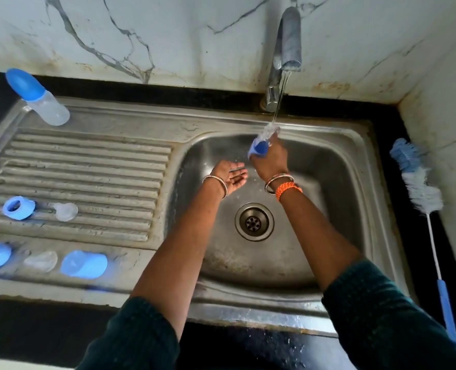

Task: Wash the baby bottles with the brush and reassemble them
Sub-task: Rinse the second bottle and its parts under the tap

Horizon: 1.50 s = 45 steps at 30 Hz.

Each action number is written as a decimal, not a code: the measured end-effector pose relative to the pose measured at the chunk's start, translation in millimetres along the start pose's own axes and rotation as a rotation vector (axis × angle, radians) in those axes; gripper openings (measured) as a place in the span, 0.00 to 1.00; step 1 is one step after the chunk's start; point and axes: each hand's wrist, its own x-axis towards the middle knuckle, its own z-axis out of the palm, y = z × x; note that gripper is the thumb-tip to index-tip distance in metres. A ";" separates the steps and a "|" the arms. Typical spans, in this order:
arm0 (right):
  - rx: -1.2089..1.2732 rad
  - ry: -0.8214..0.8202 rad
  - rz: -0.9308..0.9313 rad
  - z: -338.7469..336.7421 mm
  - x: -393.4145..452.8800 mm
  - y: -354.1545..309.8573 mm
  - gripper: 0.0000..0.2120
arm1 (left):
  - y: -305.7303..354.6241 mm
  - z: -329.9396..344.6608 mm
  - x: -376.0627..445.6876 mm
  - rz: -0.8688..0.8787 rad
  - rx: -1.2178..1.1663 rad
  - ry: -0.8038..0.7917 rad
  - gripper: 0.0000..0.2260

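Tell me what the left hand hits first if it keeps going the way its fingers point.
The left hand is open, palm up, fingers pointing toward the right hand and the bottle it holds under the tap. It would probably meet that hand or wrist first; depth is unclear, so it might pass underneath.

Both arms reach out over the sink [360, 145]. The right hand [271, 158] is held up high under the tap [288, 38], fingers curled tight. The left hand [232, 176] sits lower beside it, palm up, fingers loose.
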 end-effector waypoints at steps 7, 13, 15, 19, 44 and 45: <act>1.004 -0.128 0.477 -25.6 12.4 -43.0 0.06 | 8.5 6.9 -9.3 0.029 -0.122 -0.069 0.13; 1.484 -0.282 0.778 -49.2 -1.6 -39.3 0.16 | 25.1 22.1 -32.7 0.121 -0.195 -0.223 0.13; 1.350 -0.302 0.783 -50.7 -3.5 -35.0 0.20 | 26.3 22.2 -41.0 0.240 -0.069 -0.254 0.12; 1.076 -0.344 0.801 -50.6 -9.7 -33.4 0.18 | 20.3 15.9 -53.9 0.525 0.323 -0.237 0.17; 0.207 -0.877 0.119 139.5 -133.9 -187.1 0.08 | 35.7 -245.4 -182.5 0.382 0.228 0.334 0.08; 0.187 -0.884 0.104 144.0 -135.5 -185.5 0.06 | 33.3 -246.5 -182.6 0.372 0.206 0.335 0.08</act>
